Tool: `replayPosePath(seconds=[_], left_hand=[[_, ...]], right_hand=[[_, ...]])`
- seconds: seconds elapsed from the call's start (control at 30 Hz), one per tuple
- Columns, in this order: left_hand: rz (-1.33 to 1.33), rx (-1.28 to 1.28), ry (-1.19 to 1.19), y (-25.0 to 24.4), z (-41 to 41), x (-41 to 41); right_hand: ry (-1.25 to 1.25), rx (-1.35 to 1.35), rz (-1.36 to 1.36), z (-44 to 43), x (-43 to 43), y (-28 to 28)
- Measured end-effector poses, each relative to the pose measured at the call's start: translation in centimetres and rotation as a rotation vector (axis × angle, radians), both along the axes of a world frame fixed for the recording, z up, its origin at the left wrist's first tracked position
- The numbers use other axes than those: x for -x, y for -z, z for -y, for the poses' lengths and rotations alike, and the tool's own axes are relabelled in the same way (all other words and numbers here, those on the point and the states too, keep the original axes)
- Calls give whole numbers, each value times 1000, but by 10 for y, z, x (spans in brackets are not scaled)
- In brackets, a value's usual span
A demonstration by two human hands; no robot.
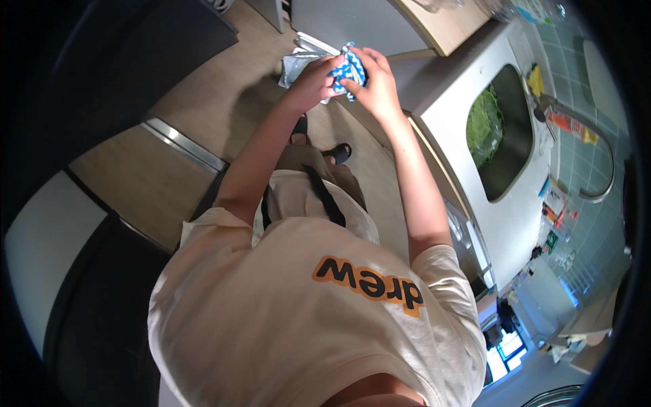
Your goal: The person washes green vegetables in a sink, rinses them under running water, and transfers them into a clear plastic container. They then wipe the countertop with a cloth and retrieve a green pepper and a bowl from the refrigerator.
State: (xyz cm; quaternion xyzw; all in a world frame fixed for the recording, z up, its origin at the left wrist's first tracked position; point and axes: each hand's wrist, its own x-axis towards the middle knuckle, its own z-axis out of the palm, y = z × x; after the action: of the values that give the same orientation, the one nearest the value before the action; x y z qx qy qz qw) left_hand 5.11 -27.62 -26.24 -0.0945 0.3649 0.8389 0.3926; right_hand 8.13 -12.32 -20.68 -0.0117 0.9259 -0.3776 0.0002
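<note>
Both hands are raised out ahead of my body, above the floor. Between them is a crumpled blue-and-white patterned cloth (350, 74). My left hand (318, 81) grips its left side with the fingers bent inward. On the other side, my right hand (376, 84) curls around the cloth, thumb toward the middle. Part of the cloth is hidden by the fingers. Beyond and below the left hand shows a pale, shiny plastic bag (295, 68), partly covered by that hand. A white edge or rail (318, 43) lies just behind it.
On the right, a white counter (442, 122) holds a sink (513, 168) with a green leafy mass under clear plastic. A curved metal faucet (608, 152) arches beside it. A wooden countertop (447, 25) is at top right, a dark panel (127, 56) at left.
</note>
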Motion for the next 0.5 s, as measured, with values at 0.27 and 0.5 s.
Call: replayPosePath(seconds=[0.27,0.5], left_hand=[[60,207,-50,58,18,24],[182,252,-171,138,9,30]], right_hand=[[330,426,300,3,31,38],[350,375,337,4,45,38]])
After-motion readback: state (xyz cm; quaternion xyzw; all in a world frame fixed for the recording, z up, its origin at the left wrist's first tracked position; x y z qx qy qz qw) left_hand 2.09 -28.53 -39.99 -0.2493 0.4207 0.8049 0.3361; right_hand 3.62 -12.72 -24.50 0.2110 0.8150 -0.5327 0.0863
